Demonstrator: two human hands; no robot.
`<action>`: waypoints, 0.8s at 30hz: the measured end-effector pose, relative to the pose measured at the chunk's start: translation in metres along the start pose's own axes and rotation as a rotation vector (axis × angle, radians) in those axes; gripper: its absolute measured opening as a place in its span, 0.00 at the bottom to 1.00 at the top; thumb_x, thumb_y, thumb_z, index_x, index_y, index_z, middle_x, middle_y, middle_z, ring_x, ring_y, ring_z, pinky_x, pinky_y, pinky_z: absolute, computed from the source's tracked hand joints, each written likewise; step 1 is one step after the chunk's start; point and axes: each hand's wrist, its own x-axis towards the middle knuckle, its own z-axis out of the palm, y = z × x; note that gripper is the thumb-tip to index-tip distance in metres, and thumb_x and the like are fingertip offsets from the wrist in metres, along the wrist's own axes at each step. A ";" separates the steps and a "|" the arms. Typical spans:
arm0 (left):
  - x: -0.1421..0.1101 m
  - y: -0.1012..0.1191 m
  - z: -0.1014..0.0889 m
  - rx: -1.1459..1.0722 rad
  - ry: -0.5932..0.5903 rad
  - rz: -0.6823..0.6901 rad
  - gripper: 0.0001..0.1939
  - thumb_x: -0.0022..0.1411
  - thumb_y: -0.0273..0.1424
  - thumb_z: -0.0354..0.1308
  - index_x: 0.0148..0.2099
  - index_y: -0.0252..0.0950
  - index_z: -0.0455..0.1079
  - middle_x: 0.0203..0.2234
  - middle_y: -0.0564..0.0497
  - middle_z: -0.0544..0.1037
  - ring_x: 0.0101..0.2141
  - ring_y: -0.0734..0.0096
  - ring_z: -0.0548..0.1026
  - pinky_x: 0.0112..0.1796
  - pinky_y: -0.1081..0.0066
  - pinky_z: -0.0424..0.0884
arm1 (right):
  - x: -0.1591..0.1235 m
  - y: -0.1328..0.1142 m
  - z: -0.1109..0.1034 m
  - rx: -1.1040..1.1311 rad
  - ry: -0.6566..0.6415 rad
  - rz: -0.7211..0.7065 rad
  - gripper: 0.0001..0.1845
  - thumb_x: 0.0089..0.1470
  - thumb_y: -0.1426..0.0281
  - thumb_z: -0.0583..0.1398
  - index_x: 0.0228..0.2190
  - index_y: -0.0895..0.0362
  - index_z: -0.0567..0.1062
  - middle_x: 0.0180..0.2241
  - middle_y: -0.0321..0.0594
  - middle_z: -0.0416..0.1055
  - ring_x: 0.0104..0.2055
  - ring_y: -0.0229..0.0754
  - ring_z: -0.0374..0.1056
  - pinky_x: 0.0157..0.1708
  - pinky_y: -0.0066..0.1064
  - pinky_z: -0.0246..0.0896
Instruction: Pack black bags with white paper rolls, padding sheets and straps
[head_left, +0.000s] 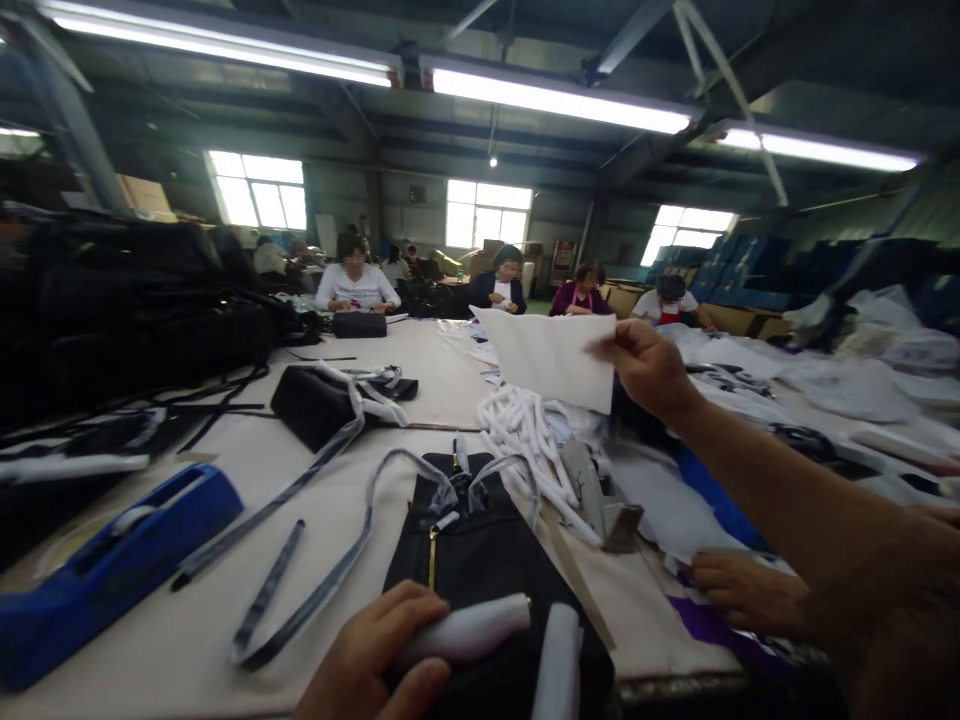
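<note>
A black bag (487, 560) lies on the table in front of me, with a gold zipper and long straps in clear wrap. At its near end, my left hand (390, 650) curls around a handle covered in white wrapping (480, 628). A second white-wrapped piece (556, 660) lies beside that handle. My right hand (651, 368) is raised over the table and pinches a white sheet (551, 350) by its right edge. Under the sheet is a pile of white rolled strips (529, 440), next to a small metal holder (604, 500).
A blue tape dispenser (120, 570) stands at the left. Beyond it sit another black bag (311, 405) with a wrapped strap and a heap of black bags (135, 310). A co-worker's hand (742, 590) rests at the right. Several people sit across the table.
</note>
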 end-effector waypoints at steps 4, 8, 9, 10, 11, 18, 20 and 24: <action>-0.012 0.008 -0.002 -0.073 -0.039 -0.038 0.15 0.64 0.34 0.57 0.52 0.40 0.72 0.43 0.44 0.78 0.43 0.63 0.78 0.44 0.67 0.76 | -0.064 -0.047 0.051 0.355 -0.352 -0.097 0.03 0.57 0.69 0.60 0.35 0.55 0.72 0.41 0.43 0.76 0.47 0.45 0.72 0.50 0.39 0.66; -0.026 0.010 0.000 -0.161 0.029 0.040 0.23 0.61 0.36 0.62 0.57 0.37 0.69 0.47 0.39 0.75 0.46 0.58 0.76 0.47 0.61 0.74 | -0.140 -0.050 0.090 0.359 -0.610 -0.213 0.07 0.56 0.78 0.56 0.36 0.55 0.72 0.45 0.46 0.75 0.53 0.45 0.70 0.56 0.43 0.63; -0.029 0.011 0.001 -0.161 0.038 0.059 0.26 0.59 0.36 0.64 0.58 0.37 0.67 0.48 0.39 0.74 0.47 0.57 0.75 0.48 0.60 0.74 | -0.157 -0.046 0.096 0.352 -0.677 -0.239 0.08 0.56 0.78 0.56 0.36 0.55 0.72 0.45 0.46 0.76 0.54 0.45 0.69 0.55 0.43 0.64; -0.031 0.011 0.003 -0.149 0.041 0.070 0.28 0.57 0.35 0.66 0.59 0.38 0.67 0.48 0.39 0.74 0.47 0.57 0.74 0.48 0.59 0.74 | -0.171 -0.040 0.099 0.353 -0.744 -0.263 0.09 0.57 0.78 0.55 0.36 0.56 0.73 0.45 0.47 0.76 0.54 0.45 0.70 0.55 0.42 0.64; -0.032 0.011 0.004 -0.124 0.046 0.073 0.29 0.57 0.33 0.66 0.60 0.38 0.66 0.48 0.39 0.73 0.47 0.57 0.74 0.48 0.59 0.74 | -0.183 -0.034 0.101 0.359 -0.806 -0.284 0.09 0.58 0.78 0.55 0.35 0.56 0.74 0.44 0.47 0.76 0.53 0.44 0.70 0.54 0.41 0.65; -0.019 0.014 0.015 -0.004 0.227 -0.161 0.09 0.61 0.26 0.58 0.45 0.35 0.72 0.37 0.46 0.74 0.38 0.67 0.73 0.40 0.66 0.73 | -0.191 -0.027 0.074 0.419 -1.083 -0.234 0.12 0.63 0.71 0.55 0.33 0.56 0.78 0.43 0.47 0.78 0.49 0.43 0.73 0.51 0.34 0.67; -0.011 0.012 0.013 0.113 0.255 -0.347 0.06 0.64 0.32 0.58 0.36 0.36 0.71 0.33 0.47 0.73 0.35 0.66 0.72 0.41 0.65 0.71 | -0.185 -0.031 0.066 0.449 -1.133 -0.205 0.13 0.63 0.69 0.55 0.33 0.56 0.79 0.43 0.48 0.78 0.49 0.44 0.73 0.51 0.34 0.67; 0.003 -0.001 0.006 0.314 0.110 -0.540 0.16 0.64 0.43 0.56 0.35 0.35 0.73 0.35 0.44 0.75 0.40 0.59 0.73 0.45 0.60 0.69 | -0.186 -0.028 0.060 0.520 -1.158 -0.158 0.13 0.62 0.69 0.56 0.32 0.55 0.80 0.42 0.49 0.78 0.48 0.46 0.73 0.51 0.35 0.68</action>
